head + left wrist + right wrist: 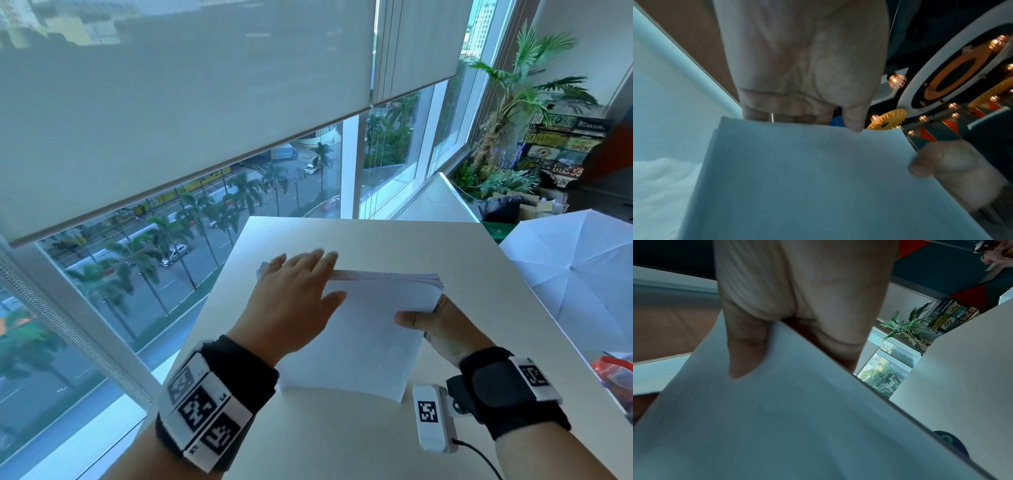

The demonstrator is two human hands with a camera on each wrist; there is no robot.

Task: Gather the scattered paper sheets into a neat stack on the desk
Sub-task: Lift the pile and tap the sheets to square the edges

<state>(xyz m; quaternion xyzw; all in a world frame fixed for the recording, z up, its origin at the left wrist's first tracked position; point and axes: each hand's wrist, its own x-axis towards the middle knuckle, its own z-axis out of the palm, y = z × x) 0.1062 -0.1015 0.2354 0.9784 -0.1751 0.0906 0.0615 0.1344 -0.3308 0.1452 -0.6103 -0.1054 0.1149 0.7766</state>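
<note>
A stack of white paper sheets (359, 335) stands tilted on its lower edge on the white desk (342, 438). My left hand (318, 277) lies across the stack's top edge near its left corner, fingers straight behind it, thumb on the front face. My right hand (421, 315) pinches the right edge, thumb in front, fingers hidden behind. In the left wrist view the stack (807, 178) hides the fingers of the left hand (797, 65). In the right wrist view the thumb of my right hand (744, 353) presses on the top sheet (777, 426).
A white open umbrella (575, 274) sits past the desk's right edge. A red-and-clear item (616, 373) lies at the desk's right side. Floor-length windows run along the left and far sides. Potted plants (513, 102) and boxes fill the far right corner.
</note>
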